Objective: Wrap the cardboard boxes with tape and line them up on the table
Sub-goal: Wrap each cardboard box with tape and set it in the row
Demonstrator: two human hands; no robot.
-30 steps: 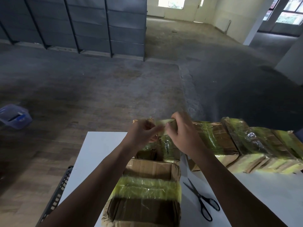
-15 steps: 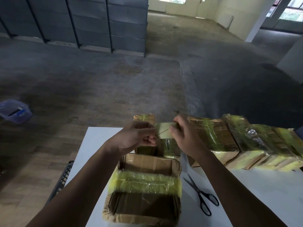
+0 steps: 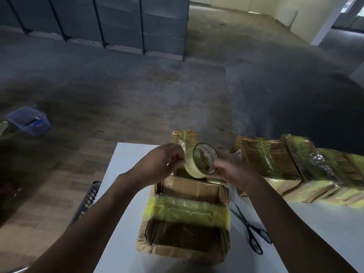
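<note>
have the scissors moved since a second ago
No. The scissors still lie on the table just right of the near box, handles toward the person.

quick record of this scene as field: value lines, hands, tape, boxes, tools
left hand: fingers pinch at the rim of the tape roll
right hand: grips the tape roll, above the front box
front box: on the table, one yellow-green tape band across it
wrapped boxes: row on the table's right side
scissors: flat on the table, right of the front box
purple bin: on the floor, left
</note>
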